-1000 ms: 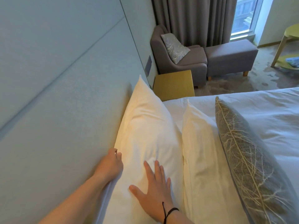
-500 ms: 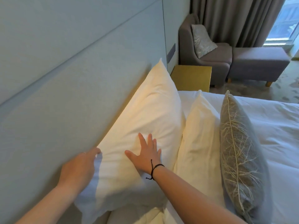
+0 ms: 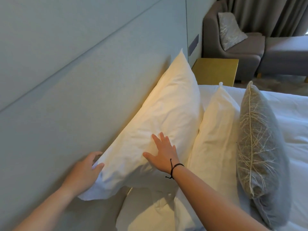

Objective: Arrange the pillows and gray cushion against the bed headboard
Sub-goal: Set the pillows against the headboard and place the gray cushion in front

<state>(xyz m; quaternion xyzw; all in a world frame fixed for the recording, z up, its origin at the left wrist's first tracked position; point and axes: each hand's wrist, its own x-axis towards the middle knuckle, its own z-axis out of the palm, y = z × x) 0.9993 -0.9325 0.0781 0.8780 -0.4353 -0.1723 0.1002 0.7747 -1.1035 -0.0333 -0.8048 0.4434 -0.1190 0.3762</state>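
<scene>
A large white pillow (image 3: 168, 117) leans upright against the pale padded headboard (image 3: 83, 97). My left hand (image 3: 85, 172) grips its near corner, thumb on the front and fingers behind. My right hand (image 3: 164, 153) presses flat on the pillow's face, fingers straight, a black band on the wrist. In front of it stands a second white pillow (image 3: 216, 130), and in front of that the gray cushion (image 3: 260, 147) with a pale branch pattern, upright on its edge. Another white pillow (image 3: 150, 212) lies partly hidden under my right arm.
White bedding (image 3: 293, 124) spreads to the right. Beyond the bed's far end stand a yellow side table (image 3: 216, 70), a gray armchair (image 3: 246, 52) holding a patterned cushion (image 3: 230, 29), a gray footstool (image 3: 286, 52) and gray curtains (image 3: 266, 14).
The view has drawn back and swung left. My left hand has come round the pillow's near corner and taken hold of it. My right hand stays flat on the pillow's face.
</scene>
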